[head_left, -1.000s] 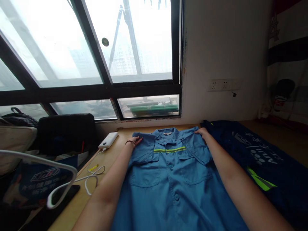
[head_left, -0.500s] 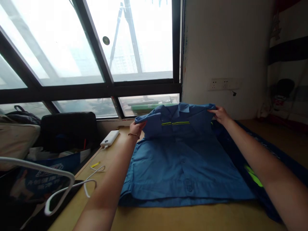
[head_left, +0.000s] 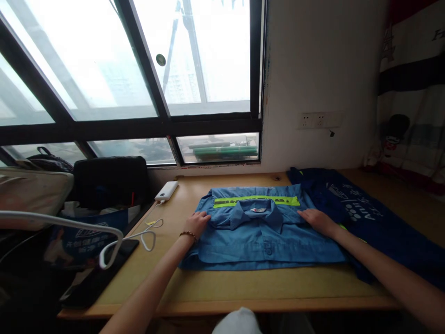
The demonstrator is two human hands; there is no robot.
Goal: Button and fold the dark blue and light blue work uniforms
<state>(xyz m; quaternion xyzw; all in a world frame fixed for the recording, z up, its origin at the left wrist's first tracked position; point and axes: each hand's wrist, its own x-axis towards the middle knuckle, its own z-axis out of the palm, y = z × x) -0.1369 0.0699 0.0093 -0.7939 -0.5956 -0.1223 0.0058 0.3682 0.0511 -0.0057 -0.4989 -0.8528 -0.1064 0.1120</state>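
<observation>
A light blue work shirt [head_left: 236, 246] lies doubled over on the wooden table. Its collar [head_left: 257, 215] faces up near the middle of the folded cloth, a small white label inside it. Behind the collar runs a yellow-green reflective strip [head_left: 255, 200]. My left hand [head_left: 196, 224] is closed on the shirt at its left edge. On the opposite edge, my right hand [head_left: 318, 221] pinches the cloth by the fold. Dark navy clothing [head_left: 333, 197] with white print lies against the shirt's right side, partly under my right forearm.
A white power bank [head_left: 167, 190] with a looping white cable [head_left: 148, 239] lies on the table's left. Beyond that edge are a black chair back [head_left: 111, 181] and bags. The window [head_left: 208, 55] and a wall socket [head_left: 318, 120] are behind the table [head_left: 278, 292].
Both hands have come down and toward me with the shirt's upper part, folding it over the lower part. The collar and reflective strip now lie flat. The view has shifted slightly.
</observation>
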